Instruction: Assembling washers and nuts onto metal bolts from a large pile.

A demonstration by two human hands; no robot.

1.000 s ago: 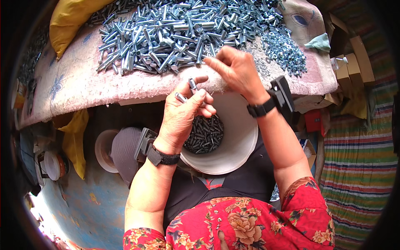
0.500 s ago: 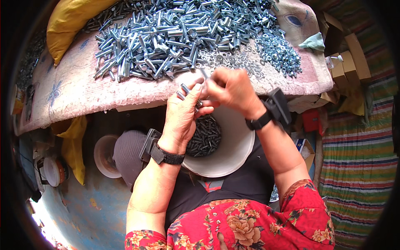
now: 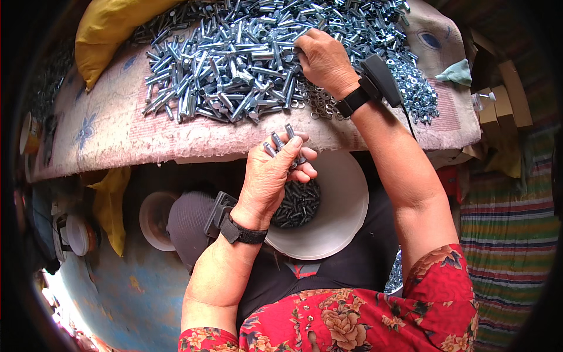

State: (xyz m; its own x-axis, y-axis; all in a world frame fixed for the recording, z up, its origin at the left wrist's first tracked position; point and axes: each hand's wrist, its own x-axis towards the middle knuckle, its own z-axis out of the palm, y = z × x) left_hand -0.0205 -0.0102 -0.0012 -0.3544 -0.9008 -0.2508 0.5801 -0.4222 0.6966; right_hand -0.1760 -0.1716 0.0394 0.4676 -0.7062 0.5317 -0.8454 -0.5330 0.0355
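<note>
My left hand (image 3: 271,176) is closed round several metal bolts (image 3: 277,141), whose threaded ends stick up past the thumb. It hovers at the table's front edge, over a white bucket (image 3: 343,220). Dark threaded bolts (image 3: 298,206) lie in the bottom of that bucket. Up on the table, my right hand (image 3: 328,61) is at the right part of a large heap of shiny metal sleeves (image 3: 234,70). Its fingers are curled down against the heap; whatever is between the fingertips is hidden.
Flat washers (image 3: 319,102) lie by my right wrist, and a pile of nuts (image 3: 419,97) sits farther right. The cloth-covered table (image 3: 111,141) also bears a yellow bag (image 3: 105,38) and a pale green cloth (image 3: 455,73). Cardboard boxes (image 3: 507,108) stand at the right.
My right hand has moved from beside the left hand up and away to the heap. My left hand still holds the bolts, now apart from the right.
</note>
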